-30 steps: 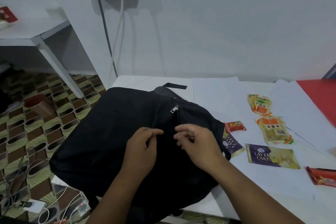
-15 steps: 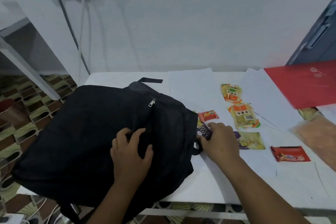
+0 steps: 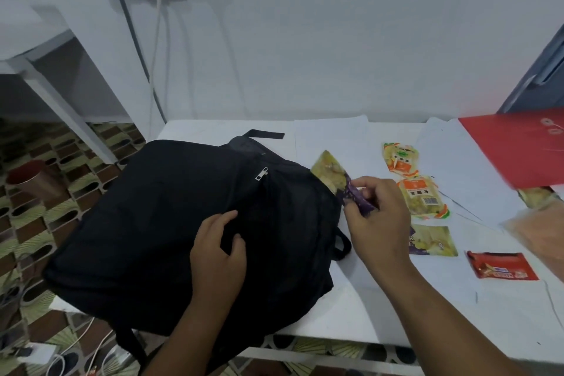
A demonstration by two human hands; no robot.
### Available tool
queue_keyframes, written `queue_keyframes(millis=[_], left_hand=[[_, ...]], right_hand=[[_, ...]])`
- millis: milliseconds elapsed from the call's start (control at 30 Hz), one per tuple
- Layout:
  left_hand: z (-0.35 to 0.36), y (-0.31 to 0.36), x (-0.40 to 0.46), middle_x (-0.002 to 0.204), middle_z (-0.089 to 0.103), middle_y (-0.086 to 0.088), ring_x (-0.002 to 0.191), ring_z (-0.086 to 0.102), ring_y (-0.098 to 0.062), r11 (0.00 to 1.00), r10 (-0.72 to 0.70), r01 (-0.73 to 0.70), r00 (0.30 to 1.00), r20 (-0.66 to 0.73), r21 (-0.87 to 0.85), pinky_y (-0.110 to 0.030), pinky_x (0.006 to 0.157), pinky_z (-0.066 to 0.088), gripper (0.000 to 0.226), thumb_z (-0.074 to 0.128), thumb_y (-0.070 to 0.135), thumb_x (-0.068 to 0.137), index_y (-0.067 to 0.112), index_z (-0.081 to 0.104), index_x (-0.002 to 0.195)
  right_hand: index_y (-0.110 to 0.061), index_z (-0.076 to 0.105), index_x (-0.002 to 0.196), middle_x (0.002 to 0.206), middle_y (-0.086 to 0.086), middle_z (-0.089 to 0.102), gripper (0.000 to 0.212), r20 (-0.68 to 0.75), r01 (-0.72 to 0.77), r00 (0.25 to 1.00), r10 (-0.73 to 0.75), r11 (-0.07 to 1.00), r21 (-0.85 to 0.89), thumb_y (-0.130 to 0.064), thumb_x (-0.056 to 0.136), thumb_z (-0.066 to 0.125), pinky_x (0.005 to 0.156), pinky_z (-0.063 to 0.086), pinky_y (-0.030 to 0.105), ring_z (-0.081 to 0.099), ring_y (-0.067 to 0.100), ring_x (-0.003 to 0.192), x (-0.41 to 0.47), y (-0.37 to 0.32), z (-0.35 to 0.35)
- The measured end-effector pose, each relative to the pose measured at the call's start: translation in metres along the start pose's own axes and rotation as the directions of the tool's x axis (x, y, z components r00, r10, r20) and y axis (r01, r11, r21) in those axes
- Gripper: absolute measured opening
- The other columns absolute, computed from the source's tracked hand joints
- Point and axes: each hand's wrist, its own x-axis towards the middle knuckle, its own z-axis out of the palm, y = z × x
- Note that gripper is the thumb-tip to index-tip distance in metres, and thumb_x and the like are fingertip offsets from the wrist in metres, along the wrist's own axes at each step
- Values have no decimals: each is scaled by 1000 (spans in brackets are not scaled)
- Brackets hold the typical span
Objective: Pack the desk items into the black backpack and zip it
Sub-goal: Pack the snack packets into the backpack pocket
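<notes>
- Right hand (image 3: 377,223) pinches the purple end of a snack packet (image 3: 337,183), lifted beside the black backpack (image 3: 158,223).
- Left hand (image 3: 218,250) grips a fold of backpack fabric, just left of the pinch.
- Zipper pull (image 3: 261,173) lies above the left hand.
- Right of the pinch, on the white desk (image 3: 381,308): two orange-yellow packets (image 3: 422,200), another purple packet (image 3: 433,240), a red bar (image 3: 502,265).

The black backpack (image 3: 158,223) hangs over the near left edge of the white desk (image 3: 381,314), so its lower corner and strap are lost against the floor. The right hand (image 3: 378,223) covers part of the purple-and-yellow packet (image 3: 332,177) it pinches and the left end of another purple packet (image 3: 433,241). The red folder (image 3: 515,146) is cut by the right edge, and a blurred translucent bag (image 3: 540,229) beside it cannot be read.
</notes>
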Motion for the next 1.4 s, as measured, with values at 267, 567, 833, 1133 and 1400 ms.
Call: queue_keyframes(millis=[267, 567, 833, 1133, 1400], left_hand=[[-37, 18, 22, 93, 65, 20, 87, 60, 19, 973, -162, 147, 984, -72, -178, 1, 72, 42, 20, 72, 7, 89, 21, 66, 103], [-64, 32, 29, 73, 71, 14, 70, 68, 0, 985, -81, 67, 994, -79, -160, -11, 64, 51, 16, 81, 14, 81, 24, 69, 80], [-66, 30, 25, 72, 70, 12, 70, 67, 0, 988, -70, 63, 997, -42, -138, -9, 62, 48, 15, 81, 11, 81, 22, 70, 81], [-53, 29, 24, 73, 70, 12, 72, 67, -2, 987, -62, 63, 998, 14, -149, -9, 63, 48, 17, 79, 9, 82, 23, 69, 80], [0, 6, 14, 97, 61, 16, 86, 58, -3, 987, 130, -138, 988, 87, 82, -9, 71, 44, 23, 76, 12, 83, 27, 67, 99]], right_hand=[[-32, 62, 87, 84, -9, 67, 33, 394, -280, 899, 193, 944, 174, -9, 75, 82, 68, 52, 22, 64, 8, 76, -28, -37, 53], [-24, 70, 110, 98, -14, 69, 36, 762, -72, 643, 73, 997, -35, -10, 78, 80, 69, 49, 7, 66, -3, 85, -17, -59, 75], [-14, 65, 111, 109, -2, 72, 38, 802, -300, 598, 0, 927, 224, 10, 82, 68, 86, 57, 27, 71, 10, 99, -17, -62, 102], [-17, 65, 124, 124, -5, 69, 45, 797, -136, 592, -118, 960, 244, 12, 91, 56, 101, 50, 22, 65, 1, 111, -19, -46, 85], [-21, 69, 110, 113, -7, 69, 43, 265, -45, 962, 73, 993, -111, 10, 90, 46, 97, 46, 21, 61, 9, 109, 29, 13, 31]])
